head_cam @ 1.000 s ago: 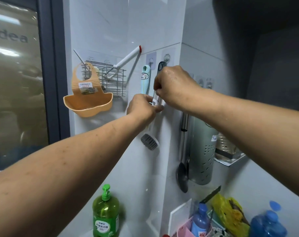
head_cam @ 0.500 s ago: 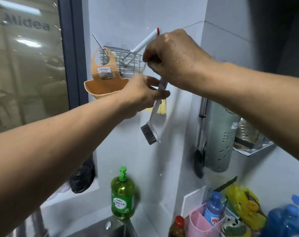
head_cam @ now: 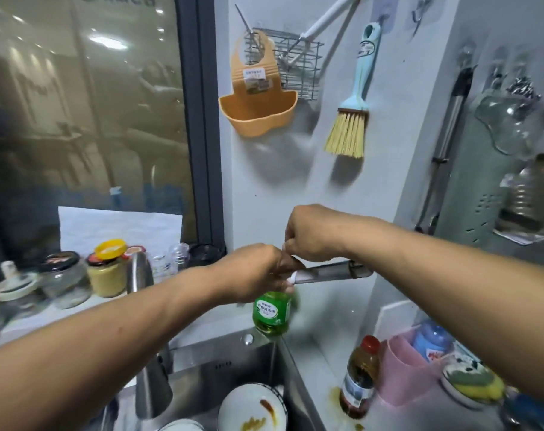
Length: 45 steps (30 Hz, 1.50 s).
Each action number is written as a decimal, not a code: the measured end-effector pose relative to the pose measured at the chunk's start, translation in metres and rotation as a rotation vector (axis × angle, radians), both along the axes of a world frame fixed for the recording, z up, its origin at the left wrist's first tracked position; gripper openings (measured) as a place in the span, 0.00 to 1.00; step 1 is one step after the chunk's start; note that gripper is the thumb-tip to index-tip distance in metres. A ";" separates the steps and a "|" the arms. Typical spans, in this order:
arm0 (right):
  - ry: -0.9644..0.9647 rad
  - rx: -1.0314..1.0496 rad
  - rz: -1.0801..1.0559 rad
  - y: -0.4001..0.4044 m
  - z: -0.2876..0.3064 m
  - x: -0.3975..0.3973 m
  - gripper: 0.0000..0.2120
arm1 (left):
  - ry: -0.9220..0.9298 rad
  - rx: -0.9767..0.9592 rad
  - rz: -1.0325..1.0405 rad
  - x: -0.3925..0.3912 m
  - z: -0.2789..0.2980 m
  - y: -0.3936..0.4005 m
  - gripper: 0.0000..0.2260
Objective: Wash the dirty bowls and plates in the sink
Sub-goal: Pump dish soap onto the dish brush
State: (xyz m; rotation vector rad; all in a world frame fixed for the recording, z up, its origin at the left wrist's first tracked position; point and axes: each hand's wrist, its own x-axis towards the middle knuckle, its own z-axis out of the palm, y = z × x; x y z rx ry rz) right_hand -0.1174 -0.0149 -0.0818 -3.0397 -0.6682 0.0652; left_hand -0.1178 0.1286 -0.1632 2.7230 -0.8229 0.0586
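Dirty bowl (head_cam: 252,407) low in the sink (head_cam: 298,377), sauce-smeared. Above it, left hand (head_cam: 258,272) and right hand (head_cam: 311,234) close together, fingers curled, pinching a thin white handle (head_cam: 292,278). Green soap bottle (head_cam: 272,312) just behind.

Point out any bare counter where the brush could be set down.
Bare counter lies between the green soap bottle and the brown sauce bottle, beside the sink. The right corner is crowded around the pink cup; the window ledge is packed with jars.
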 end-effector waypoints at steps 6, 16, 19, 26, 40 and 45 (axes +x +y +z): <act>0.394 0.272 -0.142 0.009 -0.051 -0.003 0.14 | 0.063 0.039 -0.049 -0.009 -0.031 0.030 0.16; 0.829 0.444 -0.330 0.032 -0.080 -0.012 0.21 | 0.039 0.000 -0.077 -0.012 -0.038 0.062 0.12; 0.802 0.510 -0.334 0.040 -0.078 -0.016 0.14 | 0.044 -0.065 -0.027 -0.009 -0.037 0.072 0.13; 0.698 0.774 -0.363 0.035 -0.096 -0.029 0.13 | 0.430 -0.842 0.749 -0.004 -0.057 0.072 0.07; 0.956 1.248 -0.422 0.027 -0.153 -0.016 0.14 | 0.911 -1.018 0.803 0.029 -0.080 0.046 0.08; 0.818 1.310 -0.495 0.033 -0.183 -0.001 0.13 | 0.912 -0.744 0.732 0.049 -0.079 0.049 0.11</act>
